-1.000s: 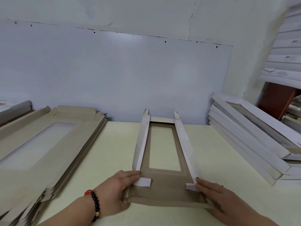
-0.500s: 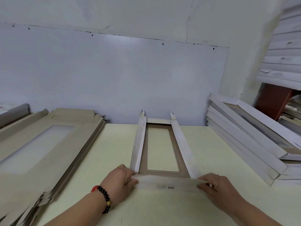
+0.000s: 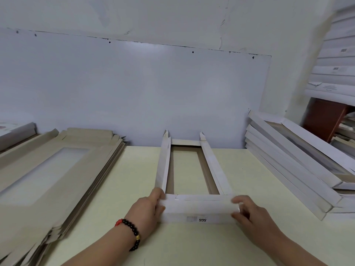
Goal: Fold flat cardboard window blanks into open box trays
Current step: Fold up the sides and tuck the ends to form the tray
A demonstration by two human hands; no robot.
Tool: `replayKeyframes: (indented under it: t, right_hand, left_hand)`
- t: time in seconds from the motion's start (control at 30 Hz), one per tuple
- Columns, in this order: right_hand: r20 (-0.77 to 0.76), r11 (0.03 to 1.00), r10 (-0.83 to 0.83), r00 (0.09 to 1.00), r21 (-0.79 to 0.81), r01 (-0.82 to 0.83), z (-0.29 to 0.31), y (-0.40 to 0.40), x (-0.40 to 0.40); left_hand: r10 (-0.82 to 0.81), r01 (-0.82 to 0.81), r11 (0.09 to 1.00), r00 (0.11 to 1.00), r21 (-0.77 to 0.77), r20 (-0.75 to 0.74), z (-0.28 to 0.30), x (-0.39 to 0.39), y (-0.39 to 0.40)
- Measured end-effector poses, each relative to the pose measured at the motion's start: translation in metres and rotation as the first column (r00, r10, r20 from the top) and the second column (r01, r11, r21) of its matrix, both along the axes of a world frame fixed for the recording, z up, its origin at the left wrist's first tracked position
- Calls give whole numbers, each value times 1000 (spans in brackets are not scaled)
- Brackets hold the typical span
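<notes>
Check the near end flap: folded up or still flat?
Folded up. The near flap stands as a white wall across the tray's end, left hand and right hand gripping its corners.

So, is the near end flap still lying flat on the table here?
No, both hands, left and right, hold the near end flap folded up as a wall.

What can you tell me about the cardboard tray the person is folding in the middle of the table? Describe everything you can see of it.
The cardboard tray lies flat on the pale table, running lengthwise away from the person. It is white outside and brown inside, with a long rectangular window in its base. Both long side walls and the far end wall are raised. The near end flap, printed "SGS", is folded up; the left hand and right hand grip its two ends.
</notes>
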State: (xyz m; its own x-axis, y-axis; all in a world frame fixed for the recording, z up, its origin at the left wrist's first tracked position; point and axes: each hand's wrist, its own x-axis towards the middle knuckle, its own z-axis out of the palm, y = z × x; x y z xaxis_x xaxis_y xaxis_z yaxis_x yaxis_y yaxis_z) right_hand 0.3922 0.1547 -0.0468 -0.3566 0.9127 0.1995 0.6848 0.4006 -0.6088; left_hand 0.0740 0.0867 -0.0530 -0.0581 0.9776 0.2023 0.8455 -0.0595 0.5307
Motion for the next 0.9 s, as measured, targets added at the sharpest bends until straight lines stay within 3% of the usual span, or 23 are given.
replayKeyframes:
  t: [0.23,0.37,0.53,0.7,0.9]
  right_hand:
    - [257,994,16,966,104,-44,0,7,-2]
    - [334,988,12,943,143,-63,-2,10,-2]
    - [419,983,21,908,156,-95,-3,15,0]
    - [495,983,121,860,63,-175,2,19,-2]
    - [681,981,131,720,18,-196,15,21,-16]
  left_hand:
    - [-45,49,998,988,25,-145,-2,-1,1]
    - [-140,140,990,976,-8,-168,-5,-5,-3]
    - [-113,111,994,951,-23,-289,-3,-1,-4]
    - [-87,44,995,819,-91,-567,5,9,2]
    - [-129,58,990,713,-125,-689,4,23,9]
